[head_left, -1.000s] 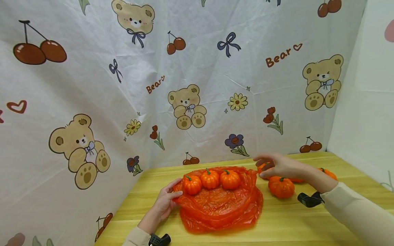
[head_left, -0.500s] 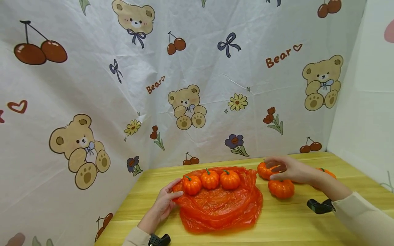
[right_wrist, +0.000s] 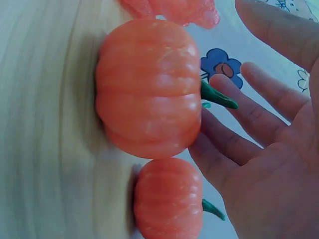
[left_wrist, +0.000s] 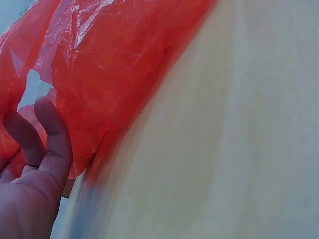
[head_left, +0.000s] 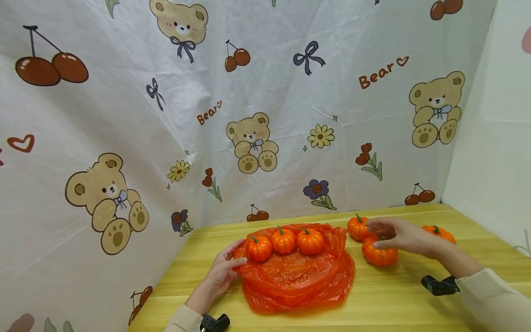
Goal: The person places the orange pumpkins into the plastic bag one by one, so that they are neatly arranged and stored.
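Observation:
In the head view an orange-red plastic bag [head_left: 296, 295] lies spread open on the table. Three small orange pumpkins with green stems, one of them the middle pumpkin [head_left: 283, 241], sit in a row at its far side. My left hand [head_left: 224, 272] pinches the bag's left edge, thumb on top; the left wrist view shows its bent fingers against the plastic [left_wrist: 114, 64]. Above a front pumpkin [head_left: 379, 256] outside the bag hovers my right hand [head_left: 404, 236], fingers spread and loosely bent. The right wrist view has a pumpkin [right_wrist: 149, 89] beside those fingers, its stem facing the palm.
Behind the front pumpkin stands a back pumpkin [head_left: 357, 226], and farther right another pumpkin [head_left: 441, 234] is partly covered by my right arm. A light wooden table [head_left: 398, 304] carries everything. A bear-print cloth [head_left: 282, 106] hangs along the back and left.
My right hand has drawn back to the right and slightly down, from beside the bag over the back pumpkin to above the front pumpkin. The left hand and the bag stay in place.

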Demonstrator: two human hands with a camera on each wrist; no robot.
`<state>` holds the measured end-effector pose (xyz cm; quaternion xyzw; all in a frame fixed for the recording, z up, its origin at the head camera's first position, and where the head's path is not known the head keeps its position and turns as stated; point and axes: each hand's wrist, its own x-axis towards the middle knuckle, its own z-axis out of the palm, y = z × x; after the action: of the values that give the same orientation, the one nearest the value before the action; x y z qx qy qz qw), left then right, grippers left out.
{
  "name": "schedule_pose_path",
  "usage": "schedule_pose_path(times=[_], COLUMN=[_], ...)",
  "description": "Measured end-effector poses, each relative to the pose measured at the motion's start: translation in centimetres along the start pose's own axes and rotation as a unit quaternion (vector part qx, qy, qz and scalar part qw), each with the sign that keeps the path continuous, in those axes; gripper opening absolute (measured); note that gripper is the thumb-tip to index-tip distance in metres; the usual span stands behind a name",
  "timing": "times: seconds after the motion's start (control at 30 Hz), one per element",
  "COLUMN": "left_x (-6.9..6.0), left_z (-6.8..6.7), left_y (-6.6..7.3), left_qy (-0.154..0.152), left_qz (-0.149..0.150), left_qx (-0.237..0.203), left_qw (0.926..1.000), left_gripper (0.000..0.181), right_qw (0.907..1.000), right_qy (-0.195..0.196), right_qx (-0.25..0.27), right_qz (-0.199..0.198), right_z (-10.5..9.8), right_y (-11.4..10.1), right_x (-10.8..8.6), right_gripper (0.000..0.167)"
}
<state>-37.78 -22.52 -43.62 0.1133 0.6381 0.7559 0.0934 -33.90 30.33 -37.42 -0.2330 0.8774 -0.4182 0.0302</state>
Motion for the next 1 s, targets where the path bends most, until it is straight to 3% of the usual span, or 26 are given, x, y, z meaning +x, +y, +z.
schedule_pose_path(times=[0.23, 0.43, 0.7, 1.0], left_x=[0.1, 0.1, -0.1, -0.1], left_z=[-0.1, -0.1, 0.0, 0.1], left_y=[0.1, 0.0, 0.1, 0.1], left_qy=[-0.008, -0.006, -0.006, -0.006], left_qz=[0.008, 0.002, 0.004, 0.002], left_qx=[-0.002, -0.007, -0.015, -0.017], left_qw=[0.9999, 1.0, 0.9999, 0.9998], left_gripper=[0.078, 0.077, 0.075, 0.075], right_qw=[0.9999, 0.9999, 0.9998, 0.9984], right_qy=[0.006, 0.0, -0.008, -0.028], right_qx=[0.001, 0.017, -0.016, -0.012], right_qz=[-0.012, 0.0, 0.013, 0.048], right_z=[0.0, 0.3, 0.5, 0.7], right_y=[1.2, 2.1, 3.2, 3.7], right_x=[0.1, 0.0, -0.1, -0.4], right_gripper=[0.064, 0.064, 0.066, 0.081])
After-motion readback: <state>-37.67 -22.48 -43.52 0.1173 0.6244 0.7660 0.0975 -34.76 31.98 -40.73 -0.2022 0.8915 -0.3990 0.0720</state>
